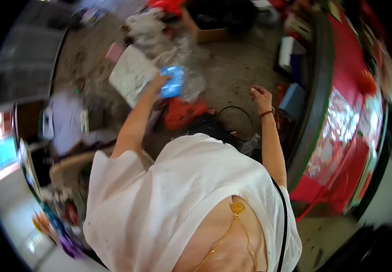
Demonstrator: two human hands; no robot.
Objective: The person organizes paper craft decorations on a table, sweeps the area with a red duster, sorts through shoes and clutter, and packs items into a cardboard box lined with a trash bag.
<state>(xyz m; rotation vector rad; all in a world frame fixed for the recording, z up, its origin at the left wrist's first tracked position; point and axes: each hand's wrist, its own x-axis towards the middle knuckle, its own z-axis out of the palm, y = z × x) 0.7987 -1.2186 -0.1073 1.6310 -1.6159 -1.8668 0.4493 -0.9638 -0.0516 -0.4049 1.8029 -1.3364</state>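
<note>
My left hand [160, 81] is closed on the edge of a shiny blue packet [172, 82], held out over the cluttered floor. What the packet contains does not show. Beside and below it are a white sheet or flat bag [133, 75], crumpled clear plastic [191, 81] and a red plastic bag [184, 112]. My right hand [261, 96] hangs in the air with its fingers curled in, and nothing shows in it. It is nearest to a blue-grey box [292, 101] by the table's side.
A table with a red cover [344, 59] and a dark rim runs along the right. A cardboard box [209, 35] holding black plastic stands ahead. A thin dark cable loop [250, 119] lies on the floor near my feet. A wooden chair [69, 167] is at left.
</note>
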